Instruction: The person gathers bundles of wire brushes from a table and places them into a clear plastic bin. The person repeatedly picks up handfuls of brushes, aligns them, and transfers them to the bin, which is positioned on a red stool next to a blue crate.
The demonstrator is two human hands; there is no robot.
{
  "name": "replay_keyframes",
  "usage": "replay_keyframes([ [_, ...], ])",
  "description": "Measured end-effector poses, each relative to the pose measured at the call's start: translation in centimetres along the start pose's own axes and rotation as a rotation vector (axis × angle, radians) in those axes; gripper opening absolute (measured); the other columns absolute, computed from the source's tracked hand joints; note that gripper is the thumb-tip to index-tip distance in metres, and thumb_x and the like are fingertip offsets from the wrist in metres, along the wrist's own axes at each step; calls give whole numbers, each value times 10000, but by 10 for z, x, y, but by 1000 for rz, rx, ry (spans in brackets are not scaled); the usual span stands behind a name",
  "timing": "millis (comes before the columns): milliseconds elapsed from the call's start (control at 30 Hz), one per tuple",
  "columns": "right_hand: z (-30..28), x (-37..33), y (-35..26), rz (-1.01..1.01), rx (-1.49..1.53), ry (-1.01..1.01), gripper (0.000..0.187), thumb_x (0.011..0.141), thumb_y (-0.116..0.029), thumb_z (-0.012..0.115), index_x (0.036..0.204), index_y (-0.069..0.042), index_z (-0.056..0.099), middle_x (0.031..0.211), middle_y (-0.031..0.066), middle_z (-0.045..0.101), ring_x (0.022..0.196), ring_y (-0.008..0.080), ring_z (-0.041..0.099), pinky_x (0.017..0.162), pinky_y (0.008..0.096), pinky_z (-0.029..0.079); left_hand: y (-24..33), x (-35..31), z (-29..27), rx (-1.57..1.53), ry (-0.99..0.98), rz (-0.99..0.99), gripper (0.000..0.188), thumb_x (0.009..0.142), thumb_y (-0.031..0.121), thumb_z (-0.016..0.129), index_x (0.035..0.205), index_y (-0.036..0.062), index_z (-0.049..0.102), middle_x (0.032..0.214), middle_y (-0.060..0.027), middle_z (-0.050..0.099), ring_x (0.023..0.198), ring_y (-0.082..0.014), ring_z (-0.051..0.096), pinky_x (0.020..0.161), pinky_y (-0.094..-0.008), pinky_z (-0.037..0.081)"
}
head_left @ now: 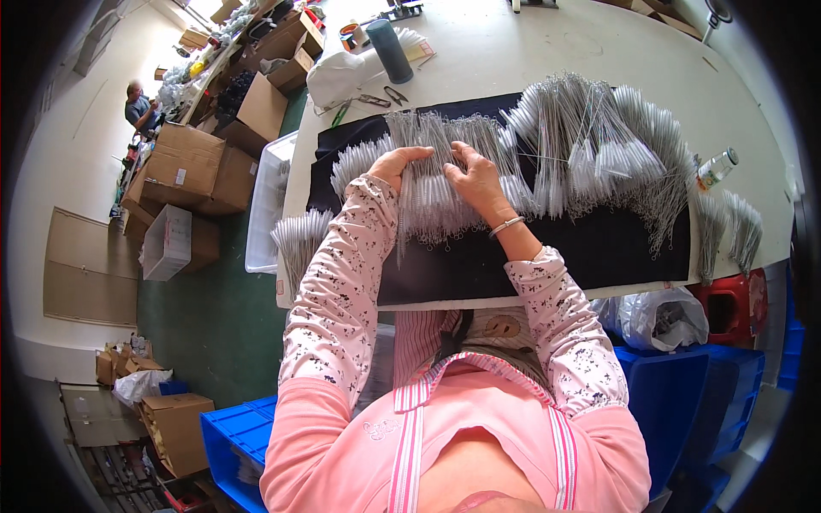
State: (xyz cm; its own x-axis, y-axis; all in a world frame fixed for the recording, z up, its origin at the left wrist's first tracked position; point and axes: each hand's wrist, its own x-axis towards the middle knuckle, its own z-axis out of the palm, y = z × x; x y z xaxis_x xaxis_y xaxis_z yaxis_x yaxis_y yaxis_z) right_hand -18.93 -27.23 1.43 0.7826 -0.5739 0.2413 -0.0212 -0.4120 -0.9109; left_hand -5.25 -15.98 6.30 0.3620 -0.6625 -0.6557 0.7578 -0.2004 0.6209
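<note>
**Brushes (423,192) in a row on black cloth (462,278)**

The left hand (396,167) lies against the left part of the middle row, its fingers pointing right across the brushes; whether it grips any, I cannot tell. The right hand (481,181) is partly open over the same row, thumb and fingers bent toward the left hand; its hold, if any, is also unclear. The brushes between the hands lie side by side, on the cloth. A larger pile (590,137) lies to the right. Snips (374,100) and a dark cylinder (389,51) sit beyond, on the table (496,51).
</note>
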Motion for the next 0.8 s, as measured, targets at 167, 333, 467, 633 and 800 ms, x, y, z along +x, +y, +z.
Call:
replay_keyframes([
  [167, 2, 4, 4, -190, -132, 60, 446, 836, -202, 619, 1219, 16, 546, 1245, 197, 565, 1204, 305, 512, 1033, 365, 371, -2, -3, -11, -57, -30, 86, 98, 809, 60, 640, 877, -9, 627, 802, -136, 669, 661, -234, 671, 617, -365, 587],
  [333, 0, 1, -23, -424, -403, -125, 507, 920, -463, 469, 1238, -81, 563, 1261, 122, 571, 1289, 296, 419, 1080, 552, 196, -11, -19, -15, -120, -56, 216, 97, 810, 54, 639, 889, -2, 649, 813, -116, 674, 690, -207, 669, 645, -332, 579],
  [467, -2, 0, -31, -340, -579, -291, 506, 906, -491, 478, 1227, -113, 576, 1244, 112, 583, 1274, 310, 434, 1072, 591, 181, -15, -20, -38, -182, -58, 274, 110, 804, 66, 645, 894, 3, 655, 820, -102, 675, 694, -187, 659, 666, -318, 568],
  [633, -6, -3, -26, -271, -657, -249, 430, 880, -341, 508, 1236, -106, 558, 1267, 105, 566, 1282, 290, 431, 1084, 589, 162, -27, -21, -60, -170, -79, 341, 117, 824, 95, 651, 910, 15, 652, 865, -91, 674, 763, -174, 656, 722, -329, 559],
  [800, 5, 4, -41, -507, -501, -317, 448, 882, -309, 490, 1274, -95, 524, 1331, 104, 517, 1308, 281, 397, 1091, 588, 152, -31, -27, -42, -268, -109, 410, 132, 854, 128, 627, 947, 35, 632, 862, -66, 661, 733, -175, 641, 702, -303, 542],
])
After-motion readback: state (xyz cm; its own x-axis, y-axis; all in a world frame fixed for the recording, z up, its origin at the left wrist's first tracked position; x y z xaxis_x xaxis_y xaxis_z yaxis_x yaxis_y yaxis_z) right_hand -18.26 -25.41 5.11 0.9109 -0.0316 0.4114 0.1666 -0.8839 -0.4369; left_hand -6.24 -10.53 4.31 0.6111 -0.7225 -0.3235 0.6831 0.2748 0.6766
